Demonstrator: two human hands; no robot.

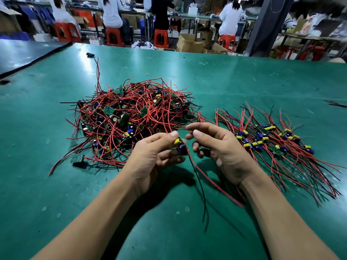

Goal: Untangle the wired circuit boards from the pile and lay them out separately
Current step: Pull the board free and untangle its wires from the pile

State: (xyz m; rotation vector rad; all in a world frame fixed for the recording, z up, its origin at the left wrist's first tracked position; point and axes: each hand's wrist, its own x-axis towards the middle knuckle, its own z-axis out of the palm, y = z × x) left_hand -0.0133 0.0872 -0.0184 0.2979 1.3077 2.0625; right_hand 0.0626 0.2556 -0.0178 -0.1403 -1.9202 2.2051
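Above the table (244, 81), our left hand (150, 154) pinching a board (179, 144), wires (197, 175) trailing to 6 o'clock, our right hand (216, 145) curled at its 3 o'clock, grip unclear, pile (131, 113) at 11, laid-out row (272, 139) at 2.

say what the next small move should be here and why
Probably carry the small circuit board with yellow and blue parts, gripped in the left hand, right to the laid-out row of wired boards: its red and black wires hang clear of the tangled pile.
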